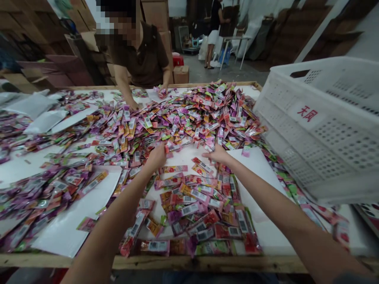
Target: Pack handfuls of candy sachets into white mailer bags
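Small flat candy-style sachets (189, 197), pink, purple, orange and green with barcodes, lie loose in front of me on the white tabletop (186, 154). A large heap of the same sachets (183, 118) rises beyond. My left hand (158, 156) touches the heap's near edge, back toward me; its fingers are mostly hidden, with a reddish sachet at their tips. Across a narrow gap, my right hand (219, 154) reaches to the heap, open, its thumb stretched out to the left. No sachet shows clearly inside it.
A white perforated crate (314, 130) with red characters stands tilted at the right. White sheets or bags (79, 213) lie among sachets at left. Across the table a person (142, 59) handles sachets with both hands. Another person (213, 31) stands farther back, near stacked cartons.
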`<act>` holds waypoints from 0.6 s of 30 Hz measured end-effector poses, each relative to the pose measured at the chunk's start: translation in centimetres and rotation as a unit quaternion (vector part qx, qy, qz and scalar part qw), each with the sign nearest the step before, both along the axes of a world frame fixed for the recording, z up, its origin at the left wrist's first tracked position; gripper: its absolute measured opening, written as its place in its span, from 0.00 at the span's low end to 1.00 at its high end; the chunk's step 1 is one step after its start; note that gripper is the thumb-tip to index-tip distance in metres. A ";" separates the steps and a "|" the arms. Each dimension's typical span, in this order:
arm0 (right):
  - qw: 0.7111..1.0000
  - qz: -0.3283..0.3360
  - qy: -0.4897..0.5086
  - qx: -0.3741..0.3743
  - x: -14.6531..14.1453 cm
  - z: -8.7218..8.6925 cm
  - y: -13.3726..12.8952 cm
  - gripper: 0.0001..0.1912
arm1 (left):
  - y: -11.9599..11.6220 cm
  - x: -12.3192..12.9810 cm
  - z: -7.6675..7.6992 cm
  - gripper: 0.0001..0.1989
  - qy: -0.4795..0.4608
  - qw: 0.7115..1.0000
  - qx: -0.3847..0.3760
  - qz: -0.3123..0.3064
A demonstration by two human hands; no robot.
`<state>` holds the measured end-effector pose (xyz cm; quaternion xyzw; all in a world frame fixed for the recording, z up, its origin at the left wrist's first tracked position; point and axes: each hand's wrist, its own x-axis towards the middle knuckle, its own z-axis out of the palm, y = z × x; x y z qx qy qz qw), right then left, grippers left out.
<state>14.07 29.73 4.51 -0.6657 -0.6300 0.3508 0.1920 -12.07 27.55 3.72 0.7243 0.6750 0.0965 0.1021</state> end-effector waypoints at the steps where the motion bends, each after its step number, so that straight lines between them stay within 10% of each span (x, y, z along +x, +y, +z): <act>1: 0.999 0.002 -0.036 0.012 0.4 0.3 -0.1 0.15 | -0.1 -0.5 0.1 0.15 -0.033 0.999 0.012 0.013; 5: 0.986 0.013 -0.164 0.024 0.4 0.3 -0.4 0.13 | -0.7 -1.2 -0.4 0.22 -0.143 0.989 -0.034 0.005; 12: 0.978 0.045 -0.202 -0.034 -2.8 -2.6 -0.6 0.19 | -0.8 2.0 -3.8 0.13 -0.066 0.993 -0.091 -0.036; 18: 0.994 0.000 -0.111 0.012 -0.3 -1.6 -0.3 0.19 | -0.6 -0.3 -2.0 0.08 -0.128 0.991 -0.020 -0.019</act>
